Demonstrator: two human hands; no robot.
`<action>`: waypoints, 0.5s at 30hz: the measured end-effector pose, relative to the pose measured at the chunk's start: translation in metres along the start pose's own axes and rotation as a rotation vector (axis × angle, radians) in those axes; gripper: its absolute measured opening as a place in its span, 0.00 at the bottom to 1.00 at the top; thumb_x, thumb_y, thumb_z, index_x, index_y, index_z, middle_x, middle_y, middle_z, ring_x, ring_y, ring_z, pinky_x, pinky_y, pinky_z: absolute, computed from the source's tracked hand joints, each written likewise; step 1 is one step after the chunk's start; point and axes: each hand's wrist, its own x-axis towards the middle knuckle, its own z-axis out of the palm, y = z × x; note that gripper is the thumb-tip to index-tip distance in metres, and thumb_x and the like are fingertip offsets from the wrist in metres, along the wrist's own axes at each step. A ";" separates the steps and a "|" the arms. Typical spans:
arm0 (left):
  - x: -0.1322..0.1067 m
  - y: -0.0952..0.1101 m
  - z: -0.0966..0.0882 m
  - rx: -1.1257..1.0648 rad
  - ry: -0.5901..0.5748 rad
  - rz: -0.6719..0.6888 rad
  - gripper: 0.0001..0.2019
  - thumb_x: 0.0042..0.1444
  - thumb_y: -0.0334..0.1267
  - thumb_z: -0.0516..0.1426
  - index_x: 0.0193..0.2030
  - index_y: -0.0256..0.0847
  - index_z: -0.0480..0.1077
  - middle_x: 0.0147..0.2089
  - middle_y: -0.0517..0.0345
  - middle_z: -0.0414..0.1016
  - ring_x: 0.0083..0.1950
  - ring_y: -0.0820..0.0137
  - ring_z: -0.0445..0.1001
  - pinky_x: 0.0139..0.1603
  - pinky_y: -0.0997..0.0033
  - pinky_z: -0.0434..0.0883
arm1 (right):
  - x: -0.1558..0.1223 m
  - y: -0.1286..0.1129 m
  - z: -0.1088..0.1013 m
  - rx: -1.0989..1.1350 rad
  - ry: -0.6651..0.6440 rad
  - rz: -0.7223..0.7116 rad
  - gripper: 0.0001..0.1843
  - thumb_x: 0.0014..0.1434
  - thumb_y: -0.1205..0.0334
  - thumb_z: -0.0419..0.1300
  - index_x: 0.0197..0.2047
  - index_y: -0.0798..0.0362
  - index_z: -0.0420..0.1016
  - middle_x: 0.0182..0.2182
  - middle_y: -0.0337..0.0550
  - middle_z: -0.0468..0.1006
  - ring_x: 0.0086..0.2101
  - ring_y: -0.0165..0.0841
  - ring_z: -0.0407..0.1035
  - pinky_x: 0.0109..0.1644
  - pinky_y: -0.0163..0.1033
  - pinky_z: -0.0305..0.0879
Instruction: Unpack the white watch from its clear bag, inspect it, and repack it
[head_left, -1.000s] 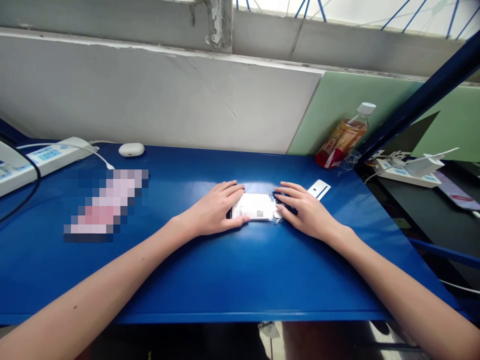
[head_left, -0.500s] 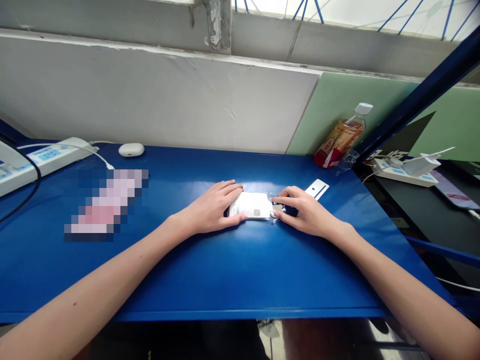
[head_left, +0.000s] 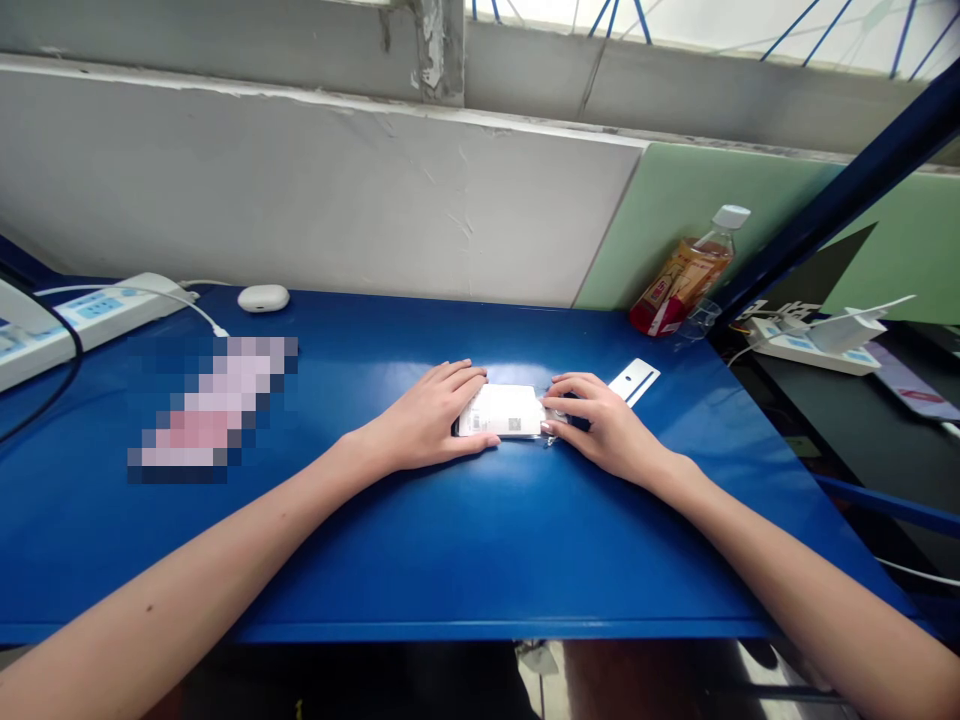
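Note:
A flat white packet [head_left: 501,410] in clear plastic lies on the blue desk, with a small square code and fine print on its face. My left hand [head_left: 435,415] is closed over its left end, thumb along the near edge and fingers at the far edge. At the other end, my right hand [head_left: 607,420] has thumb and fingers closed on the crinkled clear plastic [head_left: 551,415]. What lies under the right fingers is partly hidden. Just beyond the right hand rests a white card-like strip [head_left: 635,380] with a dark slot and a small hole.
A drink bottle [head_left: 682,280] leans at the back right corner beside a blue post. To the left are a power strip [head_left: 97,315], a white earbud case [head_left: 263,298] and a blurred-out pinkish object [head_left: 217,405]. Another power strip [head_left: 814,345] lies beyond the desk's right edge.
My right fingers have shifted slightly left and closed further over the plastic end. My left hand and the packet stay nearly where they were.

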 end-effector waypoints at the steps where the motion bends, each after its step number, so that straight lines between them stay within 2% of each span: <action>1: 0.000 0.000 0.000 0.008 -0.002 -0.003 0.36 0.61 0.62 0.56 0.66 0.35 0.64 0.68 0.39 0.65 0.72 0.48 0.58 0.71 0.49 0.56 | 0.000 0.000 -0.001 -0.012 -0.007 -0.014 0.10 0.66 0.60 0.59 0.47 0.50 0.81 0.44 0.51 0.80 0.51 0.47 0.72 0.54 0.56 0.72; 8: 0.002 0.002 -0.003 0.040 -0.021 -0.031 0.36 0.62 0.61 0.54 0.66 0.33 0.64 0.69 0.38 0.64 0.71 0.49 0.60 0.70 0.50 0.57 | 0.001 0.004 -0.018 -0.173 -0.111 -0.012 0.12 0.68 0.59 0.57 0.48 0.53 0.79 0.47 0.54 0.80 0.45 0.46 0.75 0.48 0.54 0.74; 15: 0.001 0.002 -0.003 0.040 -0.025 -0.026 0.35 0.62 0.61 0.54 0.65 0.33 0.64 0.69 0.38 0.64 0.71 0.49 0.59 0.70 0.51 0.56 | 0.000 0.010 -0.036 -0.193 -0.190 0.011 0.12 0.68 0.59 0.57 0.48 0.53 0.79 0.47 0.53 0.79 0.44 0.44 0.76 0.47 0.50 0.74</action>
